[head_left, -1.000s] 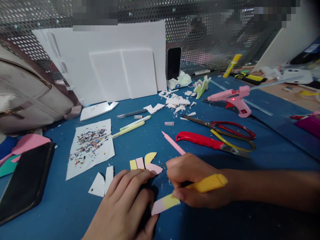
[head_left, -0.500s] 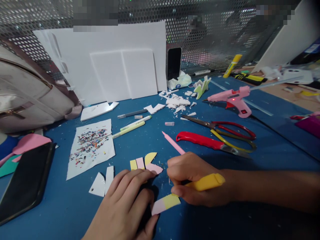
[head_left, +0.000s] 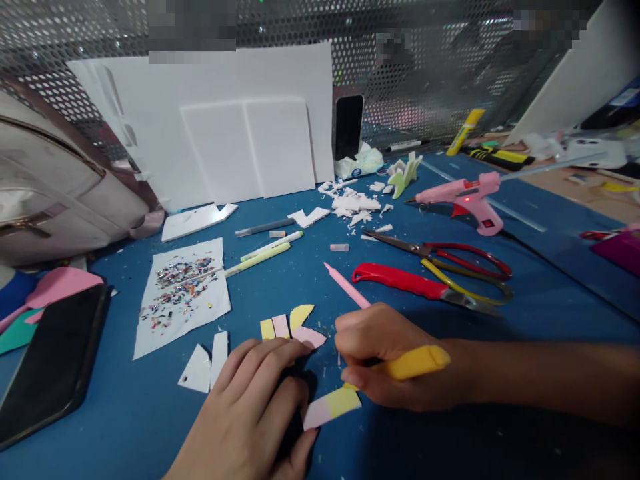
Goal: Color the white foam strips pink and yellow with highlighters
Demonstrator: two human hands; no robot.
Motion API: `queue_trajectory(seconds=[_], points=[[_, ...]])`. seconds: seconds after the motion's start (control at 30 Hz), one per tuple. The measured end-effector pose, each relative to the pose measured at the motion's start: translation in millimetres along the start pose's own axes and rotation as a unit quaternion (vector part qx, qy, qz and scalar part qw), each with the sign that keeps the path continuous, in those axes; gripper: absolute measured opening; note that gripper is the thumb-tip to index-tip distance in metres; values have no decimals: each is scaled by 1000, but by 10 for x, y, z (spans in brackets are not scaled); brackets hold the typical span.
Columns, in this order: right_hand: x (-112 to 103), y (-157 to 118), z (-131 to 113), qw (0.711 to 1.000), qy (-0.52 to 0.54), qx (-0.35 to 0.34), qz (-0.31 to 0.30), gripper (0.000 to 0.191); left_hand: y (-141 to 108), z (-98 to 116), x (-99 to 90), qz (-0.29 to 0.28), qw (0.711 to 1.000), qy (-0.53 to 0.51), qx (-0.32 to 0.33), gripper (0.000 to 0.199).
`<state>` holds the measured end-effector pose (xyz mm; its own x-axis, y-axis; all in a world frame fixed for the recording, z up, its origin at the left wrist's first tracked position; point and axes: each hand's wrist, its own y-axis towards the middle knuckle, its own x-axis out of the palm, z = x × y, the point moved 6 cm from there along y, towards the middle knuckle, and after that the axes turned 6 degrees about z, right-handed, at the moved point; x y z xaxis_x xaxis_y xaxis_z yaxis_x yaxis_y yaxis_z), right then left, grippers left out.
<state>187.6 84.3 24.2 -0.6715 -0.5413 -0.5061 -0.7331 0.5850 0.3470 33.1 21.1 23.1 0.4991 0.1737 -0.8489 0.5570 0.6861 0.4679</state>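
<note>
My right hand [head_left: 395, 360] is closed round a yellow marker [head_left: 415, 363], its tip at the upper edge of a small strip [head_left: 334, 407], pink at one end and yellow at the other. My left hand [head_left: 255, 407] pinches the strip's pink end between thumb and index finger; the contact is partly hidden. Its other fingertips rest by several cut pieces, among them a yellow leaf-shaped piece [head_left: 301, 315] and a pink pointed piece [head_left: 309, 338]. A pink marker [head_left: 347, 285] lies uncapped just beyond my right hand.
Red-handled cutter [head_left: 400, 281], scissors [head_left: 450, 257] and a pink glue gun [head_left: 463, 195] with a lit light lie right. White scraps [head_left: 356, 203] are heaped behind. Left are a bead-strewn paper [head_left: 220, 253], a dark phone [head_left: 55, 360] and white offcuts [head_left: 196, 370]. White boards [head_left: 280, 73] stand behind.
My right hand has shifted very slightly, and the marker tip shows a little more at the strip's edge. My left hand and the strip have stayed put.
</note>
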Motion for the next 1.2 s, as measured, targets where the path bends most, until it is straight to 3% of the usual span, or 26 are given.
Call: queue_trajectory(seconds=[0.27, 0.5, 0.6, 0.7, 0.83, 0.9, 1.0, 1.07, 1.2], points=[[2, 2, -16, 1000, 3, -1, -7, 40, -16, -5, 10, 27, 1000, -10, -3, 9], [-18, 2, -19, 1000, 8, -9, 3, 41, -35, 5, 15, -6, 1000, 2, 4, 12], [-73, -13, -39, 998, 22, -33, 42, 43, -48, 5, -5, -1, 1000, 6, -3, 9], [-126, -24, -45, 995, 52, -41, 78, 45, -3, -27, -111, -1, 999, 37, 39, 10], [-144, -19, -30, 992, 79, -29, 99, 45, 145, -319, -417, 29, 996, 68, 57, 10], [-134, -16, -30, 991, 88, -32, 97, 45, 200, -502, -494, -9, 995, 58, 77, 11], [-127, -15, -23, 990, 97, -28, 95, 45, 246, -801, -610, -8, 997, 58, 55, 10], [-128, -14, -22, 990, 102, -25, 93, 46, 243, -878, -634, -14, 994, 62, 90, 12], [-129, -8, -24, 990, 102, -24, 90, 48, 245, -913, -612, -19, 995, 41, 85, 15]])
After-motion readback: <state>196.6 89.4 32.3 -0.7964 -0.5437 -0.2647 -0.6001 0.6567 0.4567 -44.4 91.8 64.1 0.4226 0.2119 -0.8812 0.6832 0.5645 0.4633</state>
